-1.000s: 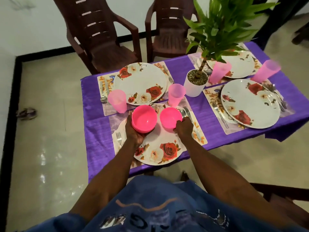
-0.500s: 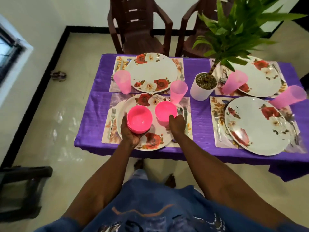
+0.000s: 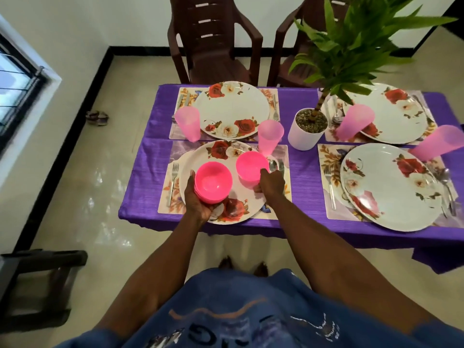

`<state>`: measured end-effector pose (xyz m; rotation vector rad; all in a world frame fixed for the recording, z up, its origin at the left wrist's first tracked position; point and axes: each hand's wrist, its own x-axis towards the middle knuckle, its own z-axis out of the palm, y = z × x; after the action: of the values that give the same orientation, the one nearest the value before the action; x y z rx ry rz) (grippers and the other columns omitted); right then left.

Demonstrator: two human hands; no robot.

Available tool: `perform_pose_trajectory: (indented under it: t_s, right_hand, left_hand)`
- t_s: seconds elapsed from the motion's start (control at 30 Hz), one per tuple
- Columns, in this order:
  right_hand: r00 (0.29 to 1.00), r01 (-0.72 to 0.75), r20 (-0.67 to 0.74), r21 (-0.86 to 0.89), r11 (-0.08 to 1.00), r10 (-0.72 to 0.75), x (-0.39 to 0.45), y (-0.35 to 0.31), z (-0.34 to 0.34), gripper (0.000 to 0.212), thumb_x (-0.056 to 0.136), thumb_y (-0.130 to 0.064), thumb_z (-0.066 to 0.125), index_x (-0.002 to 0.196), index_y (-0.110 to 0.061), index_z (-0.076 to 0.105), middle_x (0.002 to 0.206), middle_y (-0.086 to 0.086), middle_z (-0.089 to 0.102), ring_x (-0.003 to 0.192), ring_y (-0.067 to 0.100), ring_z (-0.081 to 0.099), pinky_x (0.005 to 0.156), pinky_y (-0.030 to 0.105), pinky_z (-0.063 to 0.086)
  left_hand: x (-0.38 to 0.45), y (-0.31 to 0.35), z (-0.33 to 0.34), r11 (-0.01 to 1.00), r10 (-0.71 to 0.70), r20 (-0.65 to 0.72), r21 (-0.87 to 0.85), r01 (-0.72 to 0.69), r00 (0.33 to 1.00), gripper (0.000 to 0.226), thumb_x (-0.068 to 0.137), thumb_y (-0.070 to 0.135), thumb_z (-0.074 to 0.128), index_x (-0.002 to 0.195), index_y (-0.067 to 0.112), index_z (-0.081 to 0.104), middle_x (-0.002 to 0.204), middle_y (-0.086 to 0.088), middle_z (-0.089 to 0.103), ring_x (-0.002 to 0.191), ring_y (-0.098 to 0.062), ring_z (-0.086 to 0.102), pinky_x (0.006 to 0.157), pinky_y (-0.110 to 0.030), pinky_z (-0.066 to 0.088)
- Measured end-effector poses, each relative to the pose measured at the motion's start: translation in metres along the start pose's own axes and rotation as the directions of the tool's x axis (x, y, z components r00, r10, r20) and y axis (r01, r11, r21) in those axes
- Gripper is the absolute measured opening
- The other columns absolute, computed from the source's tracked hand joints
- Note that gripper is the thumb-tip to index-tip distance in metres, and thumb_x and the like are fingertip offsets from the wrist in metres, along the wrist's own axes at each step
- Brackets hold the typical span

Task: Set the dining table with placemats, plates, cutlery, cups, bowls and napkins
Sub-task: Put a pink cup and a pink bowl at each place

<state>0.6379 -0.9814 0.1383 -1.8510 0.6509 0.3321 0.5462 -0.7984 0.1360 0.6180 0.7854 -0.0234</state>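
Note:
My left hand [image 3: 199, 199] cups a stack of pink bowls [image 3: 213, 180] from below, held over the near-left floral plate [image 3: 236, 194]. A single pink bowl [image 3: 251, 165] sits at that plate's right side, and my right hand [image 3: 271, 182] grips its near rim. The plate lies on a placemat [image 3: 282, 156] with a fork [image 3: 173, 182] to its left and cutlery partly hidden behind my right hand. A pink cup [image 3: 270, 136] stands just beyond the bowl.
The purple-covered table [image 3: 145, 177] holds three more floral plates [image 3: 232, 106] [image 3: 391, 111] [image 3: 391, 184] on placemats, with pink cups [image 3: 188, 123] [image 3: 355, 121] [image 3: 438, 145] and cutlery. A white potted plant [image 3: 305, 133] stands mid-table. Two brown chairs [image 3: 213, 38] are at the far side.
The view has swung so the table sits squarer. Both hands keep their hold on the bowls over the near-left plate; the single bowl stays at the plate's right side.

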Motion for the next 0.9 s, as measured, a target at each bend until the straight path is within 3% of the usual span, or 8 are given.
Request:
perform_pose_trajectory:
  t_s: [0.07, 0.17, 0.23, 0.33, 0.47, 0.63, 0.8, 0.9]
  right_hand:
    - [0.996, 0.050, -0.073, -0.049, 0.998, -0.054, -0.013, -0.005, -0.005, 0.062, 0.090, -0.043, 0.050, 0.147, -0.023, 0.036, 0.125, 0.007, 0.063, 0.092, 0.033, 0.070, 0.071, 0.043, 0.061]
    - [0.977, 0.106, -0.167, -0.161, 0.981, -0.133, -0.029, -0.011, -0.012, 0.051, 0.096, -0.039, 0.050, 0.140, -0.014, 0.043, 0.125, 0.011, 0.063, 0.109, 0.033, 0.062, 0.088, 0.041, 0.051]
    - [0.968, 0.131, -0.196, -0.139, 0.981, -0.157, -0.036, -0.011, -0.019, 0.033, 0.098, -0.032, 0.050, 0.123, -0.010, 0.052, 0.114, 0.011, 0.065, 0.104, 0.032, 0.062, 0.084, 0.040, 0.051]
    - [0.958, 0.201, -0.192, -0.080, 0.976, -0.213, -0.039, -0.009, -0.038, 0.014, 0.097, -0.019, 0.047, 0.093, -0.008, 0.056, 0.086, 0.003, 0.060, 0.085, 0.026, 0.058, 0.061, 0.032, 0.042]
    - [0.946, 0.242, -0.221, 0.001, 0.970, -0.236, -0.038, -0.006, -0.078, 0.030, 0.098, -0.028, 0.050, 0.076, -0.007, 0.055, 0.071, 0.002, 0.054, 0.072, 0.021, 0.051, 0.056, 0.031, 0.035]
    - [0.931, 0.279, -0.229, -0.052, 0.959, -0.283, -0.035, 0.011, -0.133, 0.046, 0.090, -0.047, 0.063, 0.080, -0.003, 0.057, 0.071, 0.004, 0.055, 0.065, 0.014, 0.048, 0.057, 0.029, 0.034]
    - [0.910, 0.322, -0.225, -0.144, 0.936, -0.348, -0.024, 0.026, -0.181, 0.023, 0.085, -0.024, 0.070, 0.085, -0.008, 0.053, 0.078, 0.005, 0.057, 0.069, 0.017, 0.049, 0.061, 0.028, 0.038]
    - [0.907, 0.324, -0.225, -0.172, 0.930, -0.357, -0.004, 0.037, -0.209, 0.017, 0.085, -0.014, 0.068, 0.088, -0.005, 0.053, 0.079, 0.009, 0.058, 0.073, 0.024, 0.053, 0.064, 0.035, 0.043]
  left_hand:
    - [0.001, -0.003, 0.000, 0.999, -0.048, 0.025, 0.025, 0.048, 0.999, 0.064, 0.083, 0.063, 0.060, 0.131, 0.020, 0.056, 0.124, -0.017, 0.063, 0.115, -0.039, 0.059, 0.092, -0.060, 0.051]
    - [-0.005, -0.008, 0.007, 0.988, -0.150, 0.125, 0.049, 0.145, 0.981, 0.061, 0.085, 0.064, 0.054, 0.125, 0.018, 0.059, 0.113, -0.016, 0.069, 0.105, -0.037, 0.063, 0.085, -0.054, 0.054]
    - [-0.007, -0.016, 0.014, 0.973, -0.230, 0.231, 0.081, 0.217, 0.945, 0.062, 0.083, 0.064, 0.053, 0.124, 0.017, 0.060, 0.114, -0.016, 0.069, 0.101, -0.037, 0.066, 0.085, -0.052, 0.054]
    - [-0.014, -0.032, 0.037, 0.930, -0.365, 0.313, 0.170, 0.326, 0.877, 0.069, 0.075, 0.064, 0.062, 0.126, 0.017, 0.059, 0.118, -0.017, 0.067, 0.103, -0.039, 0.066, 0.092, -0.054, 0.049]
    - [-0.006, -0.069, 0.074, 0.930, -0.328, 0.334, 0.279, 0.239, 0.884, 0.074, 0.073, 0.064, 0.069, 0.130, 0.018, 0.058, 0.127, -0.022, 0.062, 0.110, -0.048, 0.061, 0.087, -0.067, 0.047]
    - [-0.007, -0.121, 0.116, 0.905, -0.367, 0.316, 0.338, 0.258, 0.875, 0.056, 0.085, 0.063, 0.056, 0.124, 0.023, 0.060, 0.123, -0.015, 0.065, 0.114, -0.039, 0.060, 0.095, -0.067, 0.045]
    - [-0.014, -0.160, 0.150, 0.882, -0.388, 0.274, 0.389, 0.267, 0.880, 0.064, 0.081, 0.064, 0.060, 0.127, 0.019, 0.060, 0.124, -0.016, 0.064, 0.111, -0.037, 0.061, 0.078, -0.059, 0.056]
    - [-0.013, -0.185, 0.176, 0.897, -0.366, 0.327, 0.374, 0.237, 0.871, 0.063, 0.085, 0.063, 0.056, 0.128, 0.018, 0.061, 0.125, -0.017, 0.064, 0.108, -0.036, 0.062, 0.088, -0.058, 0.052]
